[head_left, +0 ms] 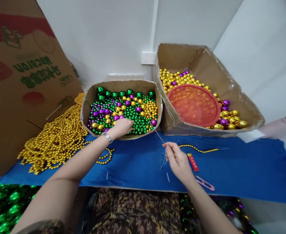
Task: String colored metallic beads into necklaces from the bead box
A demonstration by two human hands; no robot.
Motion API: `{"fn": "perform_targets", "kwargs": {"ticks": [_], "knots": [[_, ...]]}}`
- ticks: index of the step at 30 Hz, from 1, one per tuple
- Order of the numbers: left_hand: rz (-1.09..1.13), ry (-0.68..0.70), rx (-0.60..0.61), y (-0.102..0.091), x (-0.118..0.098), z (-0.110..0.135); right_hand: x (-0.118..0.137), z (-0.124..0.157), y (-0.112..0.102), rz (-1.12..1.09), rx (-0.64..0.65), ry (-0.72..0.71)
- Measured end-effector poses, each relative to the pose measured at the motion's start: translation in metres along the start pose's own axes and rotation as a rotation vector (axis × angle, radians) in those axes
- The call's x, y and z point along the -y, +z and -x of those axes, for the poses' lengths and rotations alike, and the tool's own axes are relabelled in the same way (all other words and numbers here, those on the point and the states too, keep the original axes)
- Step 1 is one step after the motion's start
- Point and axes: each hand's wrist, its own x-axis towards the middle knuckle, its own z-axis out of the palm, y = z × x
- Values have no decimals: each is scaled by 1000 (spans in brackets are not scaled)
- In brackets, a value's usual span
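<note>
My left hand reaches into a cardboard box full of green, gold and purple beads, fingers curled down among the green ones; what they pinch is hidden. A watch sits on that wrist. My right hand hovers over the blue cloth, pinching a thin needle that points up-left toward the box's front edge. A short strand of small gold beads trails right from that hand on a thread.
A larger cardboard box at right holds gold and purple balls and a red plastic basket. A heap of gold bead strands lies left. A red lighter and pink scissors lie by my right hand. Green balls sit below left.
</note>
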Motion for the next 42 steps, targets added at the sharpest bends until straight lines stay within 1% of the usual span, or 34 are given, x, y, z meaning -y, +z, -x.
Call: {"fn": "perform_targets", "kwargs": {"ticks": [3, 5, 6, 7, 10, 11, 12, 13, 15, 17, 21, 23, 26, 29, 30, 31, 33, 34, 35, 36, 37, 38, 39, 40, 41, 42], "knots": [[64, -5, 12, 12, 1, 1, 4, -2, 11, 106, 23, -75], [127, 2, 8, 13, -1, 5, 5, -4, 16, 158, 12, -141], [244, -4, -3, 11, -3, 8, 5, -5, 18, 178, -2, -171], [436, -21, -17, 9, -4, 12, 5, -6, 20, 195, -17, -198], [1233, -123, -29, 1, -12, 27, 3, -9, 24, 224, -53, -264], [1438, -157, -19, -1, -15, 32, 2, -10, 26, 229, -60, -281], [1559, -178, -1, -3, -18, 37, 2, -11, 28, 234, -66, -297], [1628, -195, 10, -3, -21, 41, 1, -11, 29, 240, -69, -311], [1693, -215, 23, -4, -24, 46, 1, -12, 32, 254, -72, -331], [1713, -223, 28, -3, -25, 48, 1, -13, 33, 269, -71, -335], [1694, -215, 28, -1, -22, 49, -2, -14, 33, 310, -62, -330], [1645, -205, -6, 2, -22, 50, -5, -15, 34, 357, -73, -364], [1454, -149, -100, 5, -29, 54, -9, -15, 36, 466, -96, -430], [1222, -40, -81, 2, -30, 53, -9, -15, 38, 448, -105, -417], [1127, -13, -100, -1, -27, 50, -9, -15, 37, 414, -106, -395], [995, -1, -150, -6, -21, 48, -9, -15, 37, 382, -106, -372], [596, -19, -281, -15, -1, 40, -10, -15, 35, 357, -112, -341], [351, -43, -303, -19, 10, 37, -11, -14, 34, 362, -115, -334], [131, -71, -269, -22, 22, 34, -12, -14, 33, 370, -117, -329], [-46, -98, -208, -23, 32, 32, -13, -13, 33, 375, -116, -325], [-169, -126, -138, -22, 41, 30, -13, -12, 34, 376, -112, -319], [-234, -150, -85, -21, 48, 29, -14, -12, 35, 373, -107, -313], [-243, -171, -66, -18, 52, 29, -14, -11, 37, 367, -98, -308], [-193, -188, -82, -16, 54, 29, -13, -11, 38, 358, -91, -307], [-77, -198, -117, -14, 53, 30, -12, -10, 40, 349, -83, -308], [107, -202, -154, -13, 50, 32, -11, -10, 41, 339, -75, -310]]}}
